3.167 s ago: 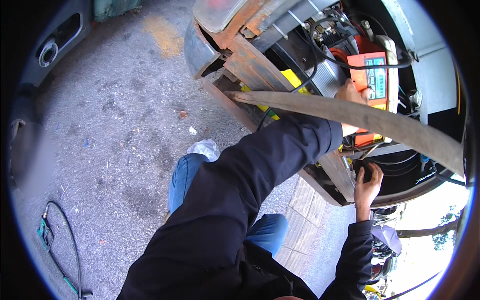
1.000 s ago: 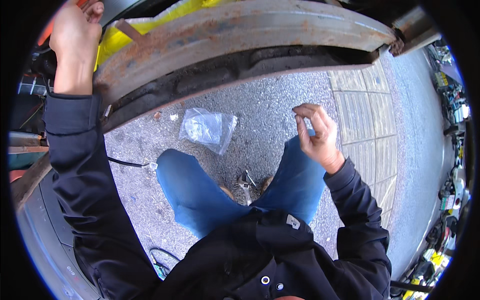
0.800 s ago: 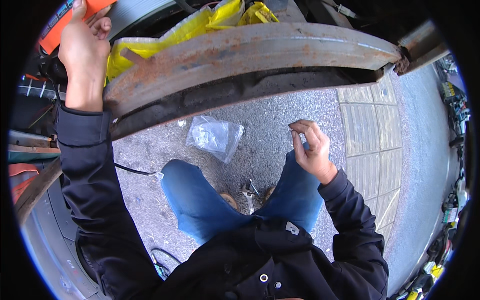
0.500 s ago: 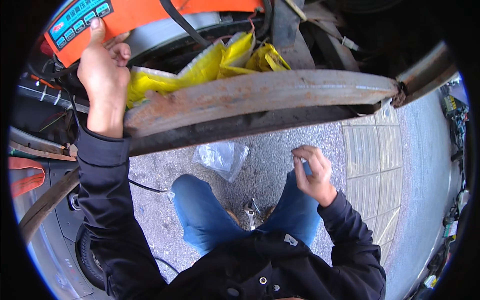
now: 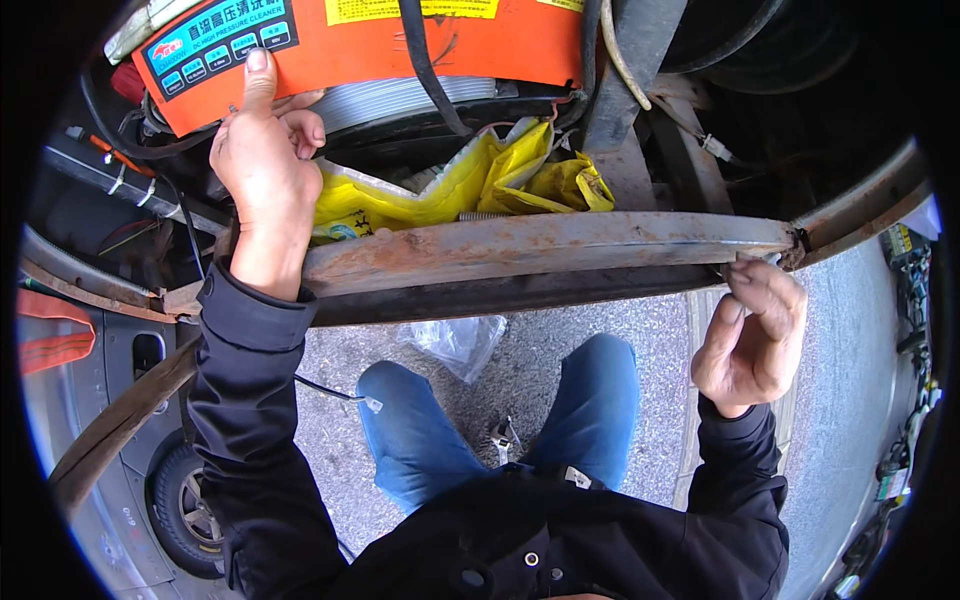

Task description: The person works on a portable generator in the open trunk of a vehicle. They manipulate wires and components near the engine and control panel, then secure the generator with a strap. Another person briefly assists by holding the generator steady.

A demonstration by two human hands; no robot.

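My left hand (image 5: pixel 268 165) grips the lower edge of an orange pressure-washer panel (image 5: pixel 375 55). Its thumb presses on the dark label and the other fingers curl beneath. Just right of that wrist, a crumpled yellow plastic bag (image 5: pixel 400 205) lies behind a curved, rusty metal beam (image 5: pixel 540 248). My right hand (image 5: pixel 750 335) is raised at the beam's right end, fingers bent and closed, fingertips at the beam's lower edge. Whatever is between those fingertips is too small or hidden to name.
Black hoses (image 5: pixel 425 70) hang over the panel. On the ground lie a clear plastic bag (image 5: pixel 458 342) and an adjustable wrench (image 5: pixel 503 440) between my feet. A grey vehicle with a wheel (image 5: pixel 190 510) stands at left, near a wooden pole (image 5: pixel 120 425). Assorted items line the far right.
My right hand has risen from above my knee to the beam's right end. The view has shifted, so the panel and beam sit lower and further right. My left hand keeps its grip.
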